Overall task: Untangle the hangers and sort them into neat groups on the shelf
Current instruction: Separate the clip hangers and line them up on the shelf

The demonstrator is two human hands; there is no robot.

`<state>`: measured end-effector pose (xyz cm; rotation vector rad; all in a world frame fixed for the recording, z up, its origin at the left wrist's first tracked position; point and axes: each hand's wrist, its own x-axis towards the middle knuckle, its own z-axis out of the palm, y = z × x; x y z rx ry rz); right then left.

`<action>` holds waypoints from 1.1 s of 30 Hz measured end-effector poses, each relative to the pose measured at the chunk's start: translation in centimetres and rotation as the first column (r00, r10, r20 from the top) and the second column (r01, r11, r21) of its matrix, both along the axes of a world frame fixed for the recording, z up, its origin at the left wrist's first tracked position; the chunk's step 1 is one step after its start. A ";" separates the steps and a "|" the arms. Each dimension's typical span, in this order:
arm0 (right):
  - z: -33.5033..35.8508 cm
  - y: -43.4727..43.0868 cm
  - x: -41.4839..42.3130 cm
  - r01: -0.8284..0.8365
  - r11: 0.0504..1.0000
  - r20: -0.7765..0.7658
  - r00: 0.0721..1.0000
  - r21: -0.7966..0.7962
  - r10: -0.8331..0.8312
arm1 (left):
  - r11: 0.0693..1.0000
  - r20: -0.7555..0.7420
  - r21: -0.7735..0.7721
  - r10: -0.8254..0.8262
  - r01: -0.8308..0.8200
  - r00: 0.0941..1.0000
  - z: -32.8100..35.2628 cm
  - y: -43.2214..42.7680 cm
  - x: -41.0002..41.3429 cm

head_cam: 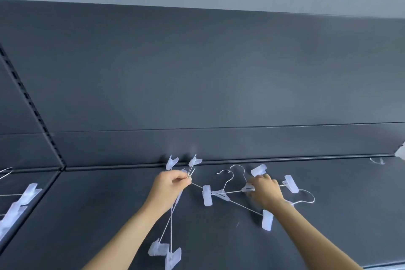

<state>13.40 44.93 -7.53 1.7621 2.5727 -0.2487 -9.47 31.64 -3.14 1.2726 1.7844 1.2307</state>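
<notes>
- Tangled hangers [221,194] lie on the shelf [328,237], near the back panel [219,72]
- Left hand [169,186] pinches two hangers [171,221] just left of them; right hand [266,190] grips their right part
- More hangers [19,201] lie far left on the neighbouring shelf [41,176]

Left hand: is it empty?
No, the left hand pinches the thin wires of hangers with pale clips at both ends.

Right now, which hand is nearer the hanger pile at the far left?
Left. The left hand, gripping two hangers, is right of that pile; the right hand is farther right, on the tangle.
</notes>
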 end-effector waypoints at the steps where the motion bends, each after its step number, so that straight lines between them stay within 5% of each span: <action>1: 0.3 0.0 0.3 0.001 0.999 -0.040 0.999 -0.032 -0.003 | 1.000 0.051 0.014 0.018 -0.019 0.999 0.5 -0.1 -0.4; 8: 2.5 -0.6 2.0 -0.031 0.977 -0.370 0.928 -0.212 -0.051 | 0.977 0.191 0.135 0.136 -0.163 0.972 2.9 -1.4 -2.2; 15: 4.8 -2.9 1.1 -0.159 0.975 -0.546 0.836 -0.156 0.049 | 0.952 0.207 0.147 0.236 -0.268 0.950 4.2 -4.7 -3.0; 25: 6.4 -10.6 -7.9 -0.399 0.905 -0.687 0.700 -0.145 0.198 | 0.851 0.059 0.197 0.485 -0.486 0.873 5.8 -15.3 -7.4; 33: 6.0 -18.4 -19.5 -0.455 0.888 -0.661 0.687 -0.067 0.302 | 0.745 0.011 0.255 0.635 -0.616 0.772 6.2 -26.6 -15.7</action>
